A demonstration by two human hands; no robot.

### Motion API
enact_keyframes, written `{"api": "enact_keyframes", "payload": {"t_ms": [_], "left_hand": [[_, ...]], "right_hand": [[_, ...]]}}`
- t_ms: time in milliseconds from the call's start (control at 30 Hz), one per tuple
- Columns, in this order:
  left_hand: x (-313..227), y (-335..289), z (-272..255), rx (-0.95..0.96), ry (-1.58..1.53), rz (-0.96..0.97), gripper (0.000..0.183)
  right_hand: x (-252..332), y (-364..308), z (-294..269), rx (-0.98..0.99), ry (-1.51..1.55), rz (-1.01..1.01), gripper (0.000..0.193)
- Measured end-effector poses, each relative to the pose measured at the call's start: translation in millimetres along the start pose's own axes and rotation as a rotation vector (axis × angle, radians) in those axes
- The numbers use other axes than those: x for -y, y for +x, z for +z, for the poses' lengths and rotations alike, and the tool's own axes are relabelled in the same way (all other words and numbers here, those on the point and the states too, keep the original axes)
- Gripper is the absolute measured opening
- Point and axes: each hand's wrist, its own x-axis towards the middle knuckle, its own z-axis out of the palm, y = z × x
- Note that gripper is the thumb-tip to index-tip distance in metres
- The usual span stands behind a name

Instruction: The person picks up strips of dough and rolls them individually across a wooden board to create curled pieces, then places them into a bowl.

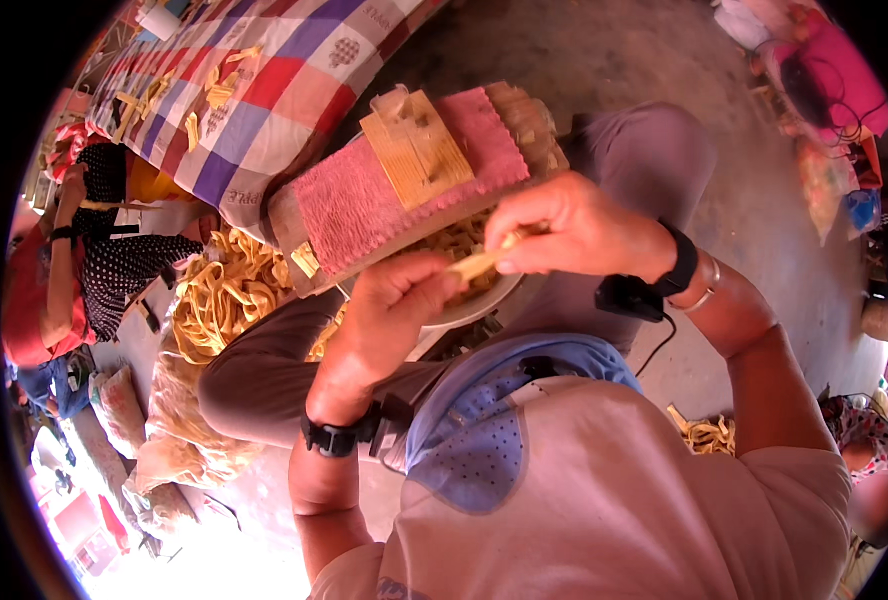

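Observation:
Between my two hands runs a short, pale yellow strip [477, 264], flat and slightly bent; its exact kind I cannot tell. My left hand [396, 305] pinches the near-left end with thumb and fingers. At the other end, my right hand [572, 228] closes thumb and fingers on it. Just below the strip, a pale basin [509, 290] between my legs holds more yellow strips [459, 240]. Beyond my hands lies a wooden bench [534, 115] with a pink cloth [339, 215] over it. A ridged wooden block [419, 150] with a clear piece at its far end rests on the cloth.
Yellow strips [229, 300] fill a plastic bag [189, 440] on the left. A checked cloth [294, 75] at the far left carries scattered strips. Another person in red [29, 300] sits at the left edge. More strips [709, 432] lie right of me; bags and a pink covering [844, 75] stand far right.

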Motion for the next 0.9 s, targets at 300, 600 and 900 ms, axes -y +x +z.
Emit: {"api": "enact_keyframes", "payload": {"t_ms": [300, 600, 900], "left_hand": [[36, 54, -49, -0.278, -0.142, 0.0, 0.011], [81, 117, -66, -0.463, 0.387, 0.143, 0.018], [88, 65, -59, -0.572, 0.243, 0.059, 0.015]], "right_hand": [[-45, 62, -11, -0.322, 0.212, 0.019, 0.013], [-90, 108, -17, -0.473, -0.377, -0.164, 0.011], [-58, 57, -8, -0.363, -0.099, 0.044, 0.022]]}}
